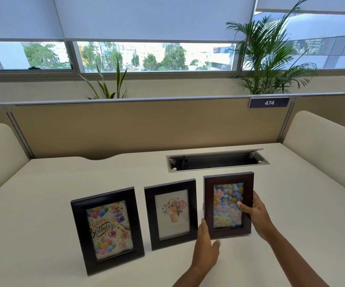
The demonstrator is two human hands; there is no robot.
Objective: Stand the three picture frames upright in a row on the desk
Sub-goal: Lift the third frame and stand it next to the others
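White desk (pixel 43 204), windowed office.

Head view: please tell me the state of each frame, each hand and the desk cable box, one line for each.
Birthday frame: upright, free of both hands.
Flower pot frame: upright, middle of the row, not gripped.
Blue flower frame: upright, held at its right edge.
Left hand: open, at that frame's lower left corner.
Right hand: gripping that frame, thumb on the front.
Cable box: lid open.
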